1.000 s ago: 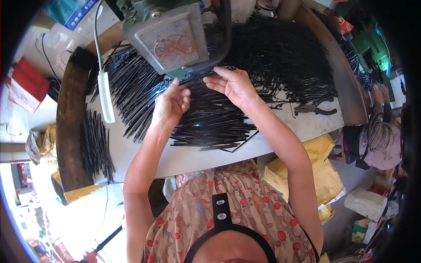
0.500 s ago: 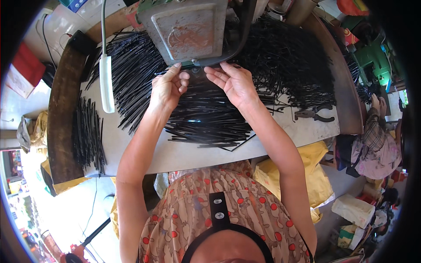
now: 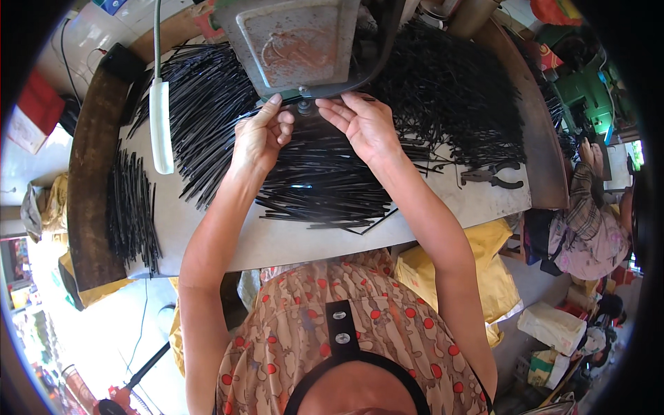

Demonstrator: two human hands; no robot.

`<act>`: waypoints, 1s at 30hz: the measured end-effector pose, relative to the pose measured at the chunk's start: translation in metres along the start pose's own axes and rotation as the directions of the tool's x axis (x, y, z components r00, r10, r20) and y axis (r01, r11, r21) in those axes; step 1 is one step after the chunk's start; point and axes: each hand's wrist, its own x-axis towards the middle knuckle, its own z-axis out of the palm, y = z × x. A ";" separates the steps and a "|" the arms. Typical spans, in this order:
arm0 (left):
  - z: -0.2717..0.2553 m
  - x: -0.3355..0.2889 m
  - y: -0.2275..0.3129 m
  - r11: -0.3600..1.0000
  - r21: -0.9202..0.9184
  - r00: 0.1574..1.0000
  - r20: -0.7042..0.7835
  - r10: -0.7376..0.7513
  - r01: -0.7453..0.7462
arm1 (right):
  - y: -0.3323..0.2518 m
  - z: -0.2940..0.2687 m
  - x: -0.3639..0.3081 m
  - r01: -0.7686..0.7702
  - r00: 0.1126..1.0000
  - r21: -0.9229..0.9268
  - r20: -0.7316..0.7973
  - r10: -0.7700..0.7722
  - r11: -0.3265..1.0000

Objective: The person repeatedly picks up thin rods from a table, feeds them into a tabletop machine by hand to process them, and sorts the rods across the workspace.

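Both hands are raised to the lower edge of a worn grey metal machine (image 3: 304,52). My left hand (image 3: 263,135) is closed, thumb and forefinger pinching a thin black strip at the machine's underside. Opposite it, my right hand (image 3: 366,128) pinches the strip between thumb and forefinger, its other fingers loosely curled. The strip's middle is mostly hidden against the dark machine edge. Between the hands a small round metal part (image 3: 304,106) shows. Below them lies a pile of black strips (image 3: 325,187) on the pale tabletop (image 3: 207,245).
More black strips fan out to the left (image 3: 214,104), and a dense heap (image 3: 456,90) covers the right. A small bundle (image 3: 131,214) lies beside the wooden rim (image 3: 93,200). Dark-handled pliers (image 3: 492,176) rest at right. A white lamp tube (image 3: 160,128) hangs left. Another person (image 3: 588,232) sits far right.
The whole view has shifted slightly. Both hands keep their pinch at the machine's lower edge, with hardly any movement relative to it.
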 end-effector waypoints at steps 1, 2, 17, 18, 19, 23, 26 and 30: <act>0.000 -0.001 -0.001 1.000 -0.004 1.000 -0.007 0.008 -0.008 | 0.000 -0.001 0.000 0.000 1.000 -0.001 -0.003 0.000 1.000; 0.000 -0.001 -0.001 1.000 -0.005 1.000 -0.006 0.005 -0.005 | 0.001 -0.001 0.000 0.012 1.000 0.008 0.005 -0.012 1.000; -0.005 0.005 -0.001 0.999 -0.041 0.999 0.042 -0.027 0.028 | 0.002 0.000 0.001 0.022 1.000 -0.002 0.003 -0.022 1.000; -0.005 0.005 -0.001 0.999 -0.042 0.999 0.042 -0.027 0.029 | 0.002 0.000 0.001 0.021 1.000 -0.003 0.006 -0.021 1.000; -0.006 0.005 0.000 0.998 -0.050 0.999 0.027 -0.036 0.037 | 0.002 0.000 0.000 0.020 1.000 -0.004 0.005 -0.020 1.000; -0.007 0.004 0.002 0.996 -0.071 0.998 0.026 -0.053 0.055 | 0.003 0.001 0.000 0.025 1.000 -0.017 0.013 -0.025 1.000; -0.008 0.004 0.000 0.998 -0.053 0.999 0.026 -0.041 0.043 | 0.004 0.000 0.000 0.028 0.999 -0.013 0.017 -0.027 1.000; -0.006 0.002 0.001 0.996 -0.075 0.999 0.033 -0.035 0.037 | 0.003 0.002 0.000 0.030 1.000 -0.024 0.000 -0.030 0.999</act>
